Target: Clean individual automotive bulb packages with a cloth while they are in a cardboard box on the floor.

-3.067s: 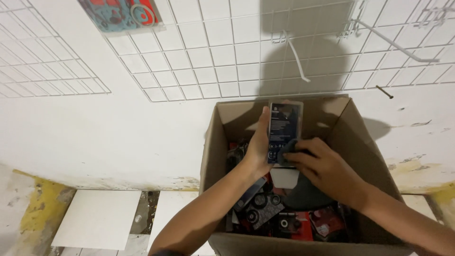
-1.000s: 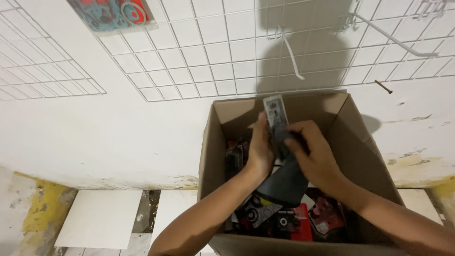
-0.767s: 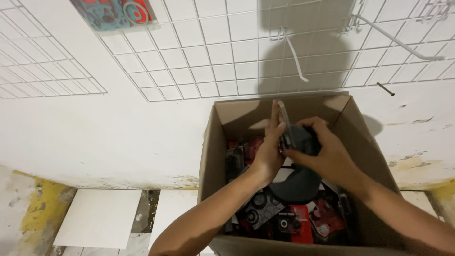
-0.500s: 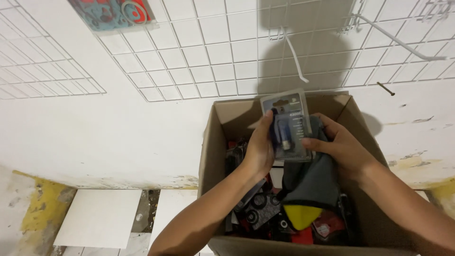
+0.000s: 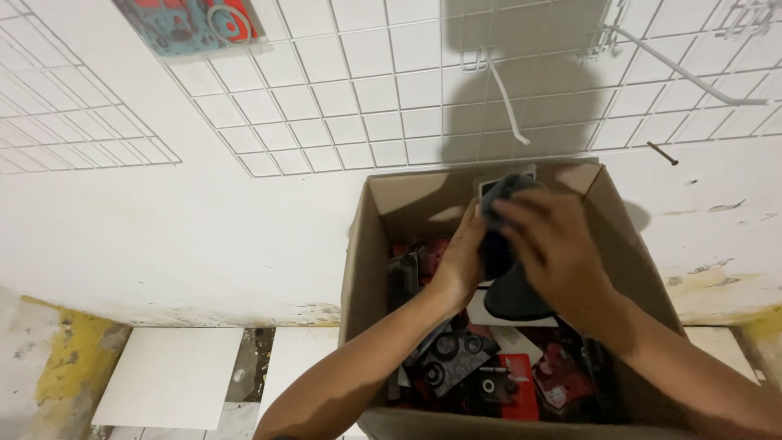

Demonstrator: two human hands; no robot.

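Here we hold a dark flat packet (image 5: 498,236) above the open cardboard box (image 5: 366,261), left hand (image 5: 463,259) and right hand (image 5: 552,248) both closed around it. Many red and black packets (image 5: 489,375) lie inside; the wall hooks (image 5: 507,98) hang bare.

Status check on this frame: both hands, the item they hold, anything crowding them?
Left hand and right hand both gripping a dark packaged item over the open cardboard box. Box crowded with red and black packaged parts.
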